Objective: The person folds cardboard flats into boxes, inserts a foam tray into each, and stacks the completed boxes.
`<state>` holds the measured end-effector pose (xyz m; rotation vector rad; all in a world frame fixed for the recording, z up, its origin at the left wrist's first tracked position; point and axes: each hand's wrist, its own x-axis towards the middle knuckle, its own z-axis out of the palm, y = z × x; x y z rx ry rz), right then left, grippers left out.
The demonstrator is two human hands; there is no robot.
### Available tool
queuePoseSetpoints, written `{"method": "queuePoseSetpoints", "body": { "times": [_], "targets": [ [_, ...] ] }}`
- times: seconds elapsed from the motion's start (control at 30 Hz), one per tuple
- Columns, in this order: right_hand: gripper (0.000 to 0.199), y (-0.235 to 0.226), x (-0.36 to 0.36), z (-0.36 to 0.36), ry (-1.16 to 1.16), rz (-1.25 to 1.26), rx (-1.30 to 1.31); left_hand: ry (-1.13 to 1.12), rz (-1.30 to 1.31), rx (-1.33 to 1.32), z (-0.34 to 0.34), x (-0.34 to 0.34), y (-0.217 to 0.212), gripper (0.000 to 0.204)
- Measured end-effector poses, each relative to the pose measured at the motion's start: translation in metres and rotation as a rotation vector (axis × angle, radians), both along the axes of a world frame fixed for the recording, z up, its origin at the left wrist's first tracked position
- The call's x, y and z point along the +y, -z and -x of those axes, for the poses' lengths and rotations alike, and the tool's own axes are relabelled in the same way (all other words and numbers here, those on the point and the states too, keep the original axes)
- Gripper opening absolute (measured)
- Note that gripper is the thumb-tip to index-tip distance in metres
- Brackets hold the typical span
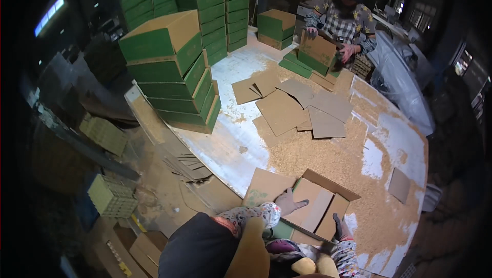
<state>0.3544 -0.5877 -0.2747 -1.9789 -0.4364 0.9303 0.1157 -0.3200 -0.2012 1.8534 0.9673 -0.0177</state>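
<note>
A cardboard box (329, 216) with green sides stands open-topped at the table's near edge, close to my body. Inside it lie flat brown cardboard pieces, and one flap leans out to the left. My left hand (291, 202), in a grey glove, rests on the box's left part with thumb and fingers spread. At the box's right end is my gloved right hand (342, 228), gripping the near corner of the wall. Part of that hand's fingers is hidden by the box wall.
Loose cardboard sheets (279, 111) lie mid-table on sawdust-like crumbs (318, 157). Stacked green boxes (174, 73) rise at left. Across the table, a person (348, 21) handles another green box (315, 52). Egg trays (111, 196) sit on the floor at left.
</note>
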Motion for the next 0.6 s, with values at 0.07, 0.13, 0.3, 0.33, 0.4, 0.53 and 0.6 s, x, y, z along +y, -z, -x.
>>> {"method": "queuePoseSetpoints", "body": {
  "times": [0.07, 0.13, 0.3, 0.33, 0.4, 0.53, 0.6],
  "targets": [
    [0.056, -0.085, 0.039, 0.055, 0.026, -0.198, 0.213, 0.0, 0.108, -0.157, 0.016, 0.025, 0.025, 0.107],
    [0.049, -0.117, 0.067, 0.081, 0.186, -0.352, 0.428, 0.025, 0.281, 0.012, 0.009, 0.071, 0.008, 0.078],
    [0.055, -0.219, 0.224, 0.106, 0.225, -0.727, 0.904, -0.311, -0.04, -0.818, 0.135, 0.206, -0.163, 0.045],
    [0.06, -0.257, 0.265, 0.116, 0.169, -0.763, 1.024, -0.371, -0.549, -0.858, 0.169, 0.238, -0.205, 0.054],
    [0.054, -0.305, 0.357, 0.128, -0.405, -0.993, 0.983, -0.488, -1.26, -1.038, 0.238, 0.329, -0.257, 0.073],
    [0.052, -0.366, 0.531, 0.15, -0.622, -1.105, -0.832, -1.244, -1.179, -0.999, 0.382, 0.478, -0.334, 0.055],
    [0.058, -0.418, 0.597, 0.207, -0.746, -1.145, -1.374, -1.291, -0.888, -1.044, 0.42, 0.535, -0.279, 0.045]
  ]
}}
